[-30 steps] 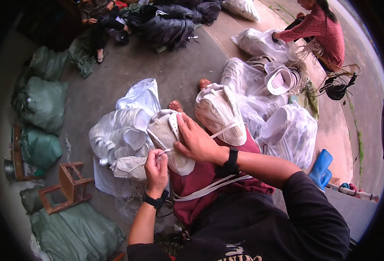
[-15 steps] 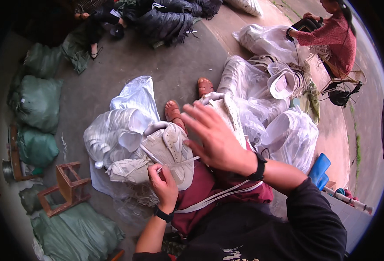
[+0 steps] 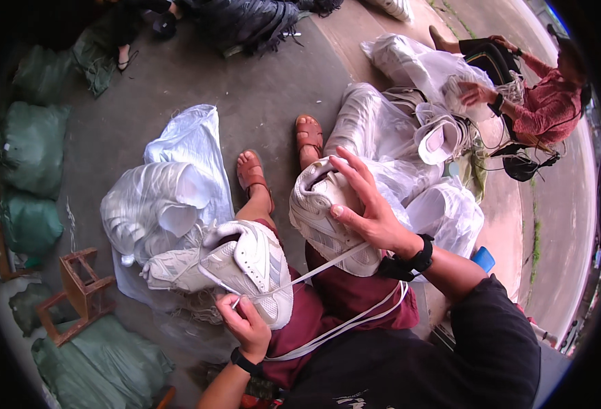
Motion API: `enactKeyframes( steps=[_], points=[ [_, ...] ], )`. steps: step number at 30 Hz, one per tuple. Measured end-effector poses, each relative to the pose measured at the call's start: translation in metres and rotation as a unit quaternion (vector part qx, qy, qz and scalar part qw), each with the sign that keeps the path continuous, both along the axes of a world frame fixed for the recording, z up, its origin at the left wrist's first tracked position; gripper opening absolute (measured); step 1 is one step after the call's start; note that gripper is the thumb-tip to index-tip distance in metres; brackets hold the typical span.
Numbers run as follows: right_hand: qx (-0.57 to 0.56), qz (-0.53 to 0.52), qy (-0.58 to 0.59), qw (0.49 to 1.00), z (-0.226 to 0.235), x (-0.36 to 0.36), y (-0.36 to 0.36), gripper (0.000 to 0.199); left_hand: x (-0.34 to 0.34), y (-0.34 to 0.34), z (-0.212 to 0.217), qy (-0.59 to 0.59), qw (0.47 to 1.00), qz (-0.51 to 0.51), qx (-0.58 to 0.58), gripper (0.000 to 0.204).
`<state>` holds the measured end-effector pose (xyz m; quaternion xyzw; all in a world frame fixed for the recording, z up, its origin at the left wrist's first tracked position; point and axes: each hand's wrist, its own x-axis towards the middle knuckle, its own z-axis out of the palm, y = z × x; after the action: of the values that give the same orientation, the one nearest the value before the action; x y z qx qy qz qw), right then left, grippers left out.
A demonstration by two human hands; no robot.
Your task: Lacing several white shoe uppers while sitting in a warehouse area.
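Observation:
I sit with two white sneakers on my lap. My right hand grips the right sneaker from above, fingers spread over its heel and side. My left hand pinches a long white lace beside the left sneaker, which rests on my left knee. The lace runs from my left hand under the right sneaker and loops back across my dark red shorts. My sandalled feet rest on the grey floor.
A clear plastic bag of white sneakers lies at my left, more such bags at my right. Green sacks line the left side, with a small wooden stool. Another person in a red top sits at the upper right.
My right hand has lifted one sneaker away to the right, so the two shoes now sit apart on my knees. The lace has been drawn out longer between them.

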<state>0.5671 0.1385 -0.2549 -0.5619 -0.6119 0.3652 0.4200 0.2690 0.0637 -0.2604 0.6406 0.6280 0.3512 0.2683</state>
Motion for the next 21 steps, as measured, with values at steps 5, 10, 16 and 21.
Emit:
enactKeyframes(
  steps=[5,10,16,21],
  points=[
    [-0.001,-0.015,-0.045,0.999,0.006,-0.026,0.001,0.069,-0.013,-0.012,-0.004,-0.018,1.0,0.003,0.018,0.012],
    [0.005,-0.049,-0.038,0.998,0.014,-0.044,-0.016,0.071,-0.023,-0.023,-0.001,-0.036,0.998,-0.005,0.055,0.011],
    [0.01,-0.034,-0.059,0.998,0.017,-0.052,-0.058,0.073,-0.036,-0.042,0.0,-0.06,0.994,-0.027,0.082,0.01],
    [-0.002,0.061,-0.102,0.993,0.026,-0.043,-0.103,0.09,-0.044,-0.051,0.003,-0.098,0.991,-0.032,0.081,0.012]
  ],
)
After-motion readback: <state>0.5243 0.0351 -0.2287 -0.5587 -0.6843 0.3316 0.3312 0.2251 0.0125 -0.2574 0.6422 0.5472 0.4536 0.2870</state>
